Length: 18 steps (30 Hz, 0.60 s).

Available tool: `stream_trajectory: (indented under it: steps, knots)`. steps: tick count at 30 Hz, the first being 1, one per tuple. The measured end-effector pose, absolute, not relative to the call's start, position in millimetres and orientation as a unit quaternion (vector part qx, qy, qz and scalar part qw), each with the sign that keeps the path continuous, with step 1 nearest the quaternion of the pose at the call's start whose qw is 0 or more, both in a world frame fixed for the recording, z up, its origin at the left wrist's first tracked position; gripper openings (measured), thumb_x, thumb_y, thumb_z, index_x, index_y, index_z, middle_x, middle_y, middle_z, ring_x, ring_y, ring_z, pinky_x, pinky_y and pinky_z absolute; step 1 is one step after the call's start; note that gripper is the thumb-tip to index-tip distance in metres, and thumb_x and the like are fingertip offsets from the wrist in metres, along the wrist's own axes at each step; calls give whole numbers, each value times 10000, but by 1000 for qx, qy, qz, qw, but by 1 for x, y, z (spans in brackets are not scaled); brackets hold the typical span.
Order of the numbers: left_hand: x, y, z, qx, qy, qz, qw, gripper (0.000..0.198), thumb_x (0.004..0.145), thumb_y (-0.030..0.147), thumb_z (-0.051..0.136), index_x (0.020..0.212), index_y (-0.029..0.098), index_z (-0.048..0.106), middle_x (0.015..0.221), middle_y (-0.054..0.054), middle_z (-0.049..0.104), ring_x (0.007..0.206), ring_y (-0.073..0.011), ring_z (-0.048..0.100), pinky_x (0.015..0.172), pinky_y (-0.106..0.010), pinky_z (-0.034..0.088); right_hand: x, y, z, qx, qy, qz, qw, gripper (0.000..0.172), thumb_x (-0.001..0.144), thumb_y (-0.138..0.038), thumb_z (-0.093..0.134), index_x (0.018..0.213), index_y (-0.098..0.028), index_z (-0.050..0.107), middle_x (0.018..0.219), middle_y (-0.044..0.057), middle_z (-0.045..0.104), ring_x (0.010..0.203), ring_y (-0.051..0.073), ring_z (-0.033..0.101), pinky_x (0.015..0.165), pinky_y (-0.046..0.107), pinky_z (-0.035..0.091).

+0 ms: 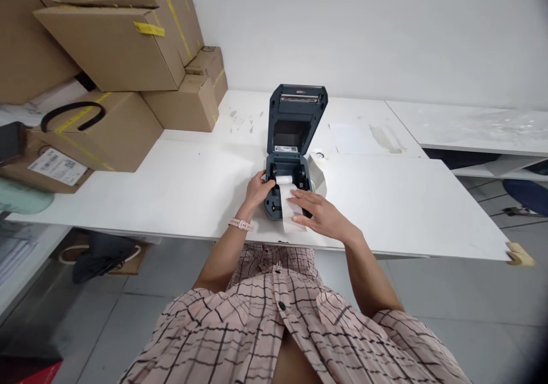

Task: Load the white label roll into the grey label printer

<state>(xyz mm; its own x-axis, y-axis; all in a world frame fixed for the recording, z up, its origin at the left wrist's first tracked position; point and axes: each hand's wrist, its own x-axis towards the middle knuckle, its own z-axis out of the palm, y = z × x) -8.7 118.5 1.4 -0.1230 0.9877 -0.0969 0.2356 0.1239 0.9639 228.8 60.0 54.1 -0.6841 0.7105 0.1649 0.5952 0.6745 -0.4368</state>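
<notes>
A dark label printer [270, 204] stands on the white table with its lid [295, 110] raised and tipped back. Inside lies a small white label roll [284, 180], and a strip of label paper [289, 210] runs from it over the printer's front towards me. My left hand [257, 191] grips the printer's left side, the thumb reaching over the edge beside the roll and the other fingers partly hidden. Over the strip's right side lies my right hand [321, 213], fingers stretched out and apart, fingertips on the paper.
Cardboard boxes [124, 47] are stacked at the back left, with a black curved strap [72, 110] on one. Behind the printer's right side is a loose white paper piece [317, 173]. The table [406, 201] ends near my body; a wooden piece [520, 254] sits at its right corner.
</notes>
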Motion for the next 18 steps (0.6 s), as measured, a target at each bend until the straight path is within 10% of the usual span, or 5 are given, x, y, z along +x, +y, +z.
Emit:
stream_trajectory:
  steps: [18]
  knots:
    - [-8, 115, 9, 474, 587, 445, 484, 604, 842, 338, 689, 1403, 135, 595, 1090, -153, 775, 892, -244, 729, 753, -342, 566, 220, 48, 56, -367, -899, 158, 179, 499, 1001, -595, 548, 1395, -299, 623, 1490, 92, 639, 1428, 325, 560, 1232, 642, 345]
